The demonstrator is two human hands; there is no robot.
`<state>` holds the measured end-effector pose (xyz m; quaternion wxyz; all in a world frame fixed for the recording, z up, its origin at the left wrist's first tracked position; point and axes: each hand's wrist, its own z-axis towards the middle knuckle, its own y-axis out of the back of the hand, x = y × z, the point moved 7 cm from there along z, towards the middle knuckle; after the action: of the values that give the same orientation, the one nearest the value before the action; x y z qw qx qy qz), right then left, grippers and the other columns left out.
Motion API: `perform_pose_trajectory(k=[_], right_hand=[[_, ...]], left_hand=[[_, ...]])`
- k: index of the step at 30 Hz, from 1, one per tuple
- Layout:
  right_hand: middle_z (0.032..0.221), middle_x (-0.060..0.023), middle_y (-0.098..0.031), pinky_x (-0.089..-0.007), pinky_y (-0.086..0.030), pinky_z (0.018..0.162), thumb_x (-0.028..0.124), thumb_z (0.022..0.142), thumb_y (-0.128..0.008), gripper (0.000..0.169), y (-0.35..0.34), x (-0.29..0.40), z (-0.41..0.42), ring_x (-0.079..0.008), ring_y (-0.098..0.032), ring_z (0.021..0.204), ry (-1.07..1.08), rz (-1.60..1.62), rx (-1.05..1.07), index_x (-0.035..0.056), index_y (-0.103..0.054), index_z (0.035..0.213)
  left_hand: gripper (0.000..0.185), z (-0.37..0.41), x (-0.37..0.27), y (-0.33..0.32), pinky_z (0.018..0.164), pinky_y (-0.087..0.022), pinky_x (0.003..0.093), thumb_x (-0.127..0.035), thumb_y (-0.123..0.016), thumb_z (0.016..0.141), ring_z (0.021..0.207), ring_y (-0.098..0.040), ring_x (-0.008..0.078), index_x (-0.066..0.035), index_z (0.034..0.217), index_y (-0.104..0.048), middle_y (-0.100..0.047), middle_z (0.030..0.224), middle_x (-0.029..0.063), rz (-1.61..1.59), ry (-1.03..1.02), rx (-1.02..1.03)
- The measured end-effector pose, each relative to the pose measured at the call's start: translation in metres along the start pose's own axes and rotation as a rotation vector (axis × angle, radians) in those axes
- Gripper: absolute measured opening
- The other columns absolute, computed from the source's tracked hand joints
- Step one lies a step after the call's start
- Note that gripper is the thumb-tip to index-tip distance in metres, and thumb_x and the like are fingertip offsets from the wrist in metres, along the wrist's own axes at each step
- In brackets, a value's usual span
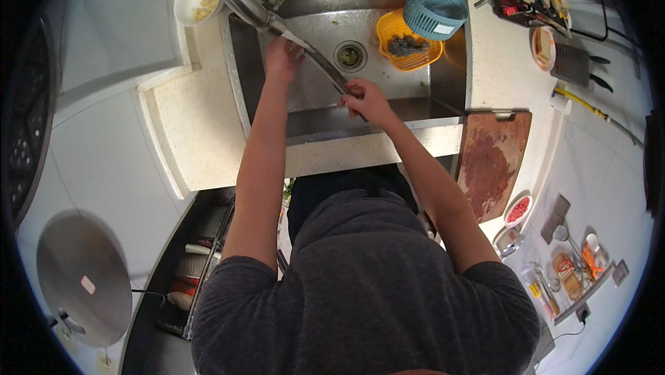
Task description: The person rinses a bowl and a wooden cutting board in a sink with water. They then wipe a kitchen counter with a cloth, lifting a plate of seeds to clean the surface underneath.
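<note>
A long, narrow dark object (328,67) with a pale edge slants across the stainless steel sink (314,91), too blurred to name exactly. My right hand (368,102) pinches it close to its lower end, above the sink's front wall. At the upper end, just below the faucet spout (273,24), my left hand (283,60) has its fingers curled beside the object; whether they grip it is unclear. A pale strip, perhaps water, shows where the spout meets the object.
A yellow basket (383,37) holding dark, stringy stuff stands right of the drain (350,56). A blue basket (435,13) overlaps it. A wooden cutting board (491,167) lies on the right counter, near a dish of red bits (518,211). Left of the faucet stands a white bowl (183,8).
</note>
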<state>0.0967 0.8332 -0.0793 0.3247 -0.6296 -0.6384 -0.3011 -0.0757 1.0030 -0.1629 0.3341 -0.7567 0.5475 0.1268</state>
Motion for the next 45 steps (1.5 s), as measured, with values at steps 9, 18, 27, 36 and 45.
perform_pose_trajectory(k=[9,18,27,36,45], right_hand=[[0.097,-0.0106,-0.074,-0.0256,-0.051,0.062,0.028,0.104,-0.054,0.036,-0.026,0.02,0.033,-0.0111,-0.062,0.069,-0.129,0.68,0.272,0.0007,-0.065,0.126],[0.08,-0.0124,-0.073,-0.033,-0.054,0.062,0.063,0.094,-0.061,0.065,-0.022,0.013,0.097,-0.0189,-0.069,0.063,-0.075,-0.203,-0.082,-0.0007,-0.07,0.097],[0.083,-0.0118,-0.074,-0.0319,-0.056,0.064,0.047,0.094,-0.07,0.049,-0.038,0.046,0.137,-0.0182,-0.073,0.068,0.115,-0.169,-0.057,-0.0019,-0.068,0.097],[0.075,-0.0037,-0.061,-0.0253,-0.043,0.051,0.029,0.101,-0.065,0.027,-0.018,0.058,0.045,-0.0096,-0.054,0.056,-0.14,0.173,0.101,0.0052,-0.052,0.096],[0.07,-0.0039,-0.061,-0.0285,-0.045,0.05,0.018,0.1,-0.066,0.019,-0.017,0.071,-0.008,-0.0115,-0.056,0.053,-0.024,0.121,-0.033,0.004,-0.055,0.093]], left_hand=[[0.03,-0.03,0.006,0.026,0.086,-0.057,0.0374,-0.022,-0.073,0.097,0.095,-0.068,0.0201,-0.004,0.12,-0.065,-0.07,0.105,0.0048,0.05,0.038,0.11],[0.015,-0.068,-0.041,0.013,0.072,-0.06,0.0298,-0.011,-0.077,0.093,0.08,-0.069,0.0141,-0.001,0.101,-0.07,-0.072,0.093,0.005,0.269,-0.234,-0.037],[0.012,-0.063,-0.062,0.024,0.067,-0.059,0.0299,-0.009,-0.075,0.093,0.077,-0.069,0.0142,-0.003,0.1,-0.067,-0.072,0.09,0.0058,0.248,-0.338,-0.072],[0.032,-0.025,0.017,0.005,0.099,-0.051,0.0396,-0.032,-0.059,0.105,0.115,-0.064,0.0224,-0.008,0.127,-0.062,-0.068,0.122,0.0085,-0.205,0.15,0.255],[0.054,0.017,-0.021,-0.026,0.048,-0.04,0.0338,-0.054,-0.048,0.107,0.054,-0.05,0.0186,-0.011,0.076,-0.058,-0.053,0.064,0.003,-0.031,-0.175,-0.146]])
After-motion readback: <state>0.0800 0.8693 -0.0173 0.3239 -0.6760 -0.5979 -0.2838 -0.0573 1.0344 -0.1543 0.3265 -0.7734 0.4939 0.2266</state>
